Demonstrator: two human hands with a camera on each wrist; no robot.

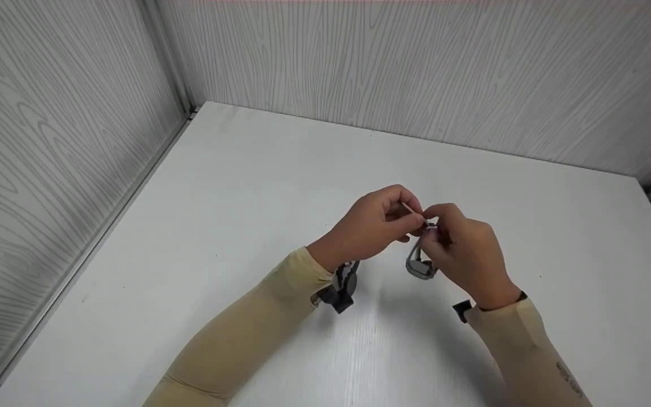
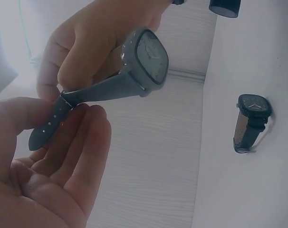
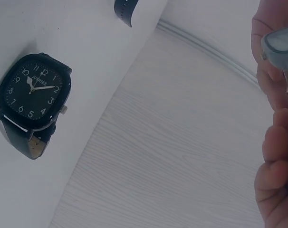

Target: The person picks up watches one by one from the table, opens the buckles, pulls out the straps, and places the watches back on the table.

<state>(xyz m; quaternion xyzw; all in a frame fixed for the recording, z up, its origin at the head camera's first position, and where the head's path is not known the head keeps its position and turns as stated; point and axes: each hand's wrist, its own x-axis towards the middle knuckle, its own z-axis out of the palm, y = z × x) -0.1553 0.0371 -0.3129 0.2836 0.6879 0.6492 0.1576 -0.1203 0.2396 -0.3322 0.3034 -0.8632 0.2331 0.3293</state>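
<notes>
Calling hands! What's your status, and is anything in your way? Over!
Left hand, right hand: both holding gray strap. Gray watch: raised above table. Black watch: resting apart, probably not in the way.

black watch (image 3: 34, 97) on white table (image 1: 280, 169) | grained back panel (image 1: 416, 68) | grained left panel (image 1: 48, 113)

Grey wristwatch (image 2: 143, 66): strap (image 2: 103, 91) smooth, matt, leather-like; buckle (image 2: 66, 99) appears metal; crystal (image 2: 152, 54) glossy, glass-like. Black wristwatch (image 3: 34, 90): case (image 3: 65, 90) smooth and glossy, crown (image 3: 63, 109) bright metal, strap lining (image 3: 37, 148) leather-like. Tabletop (image 1: 280, 169) is smooth with a soft sheen. Wall panel (image 1: 416, 68) shows a wood-grain finish. Sleeve (image 1: 257, 311) is matt, fine cloth with slight creasing.
</notes>
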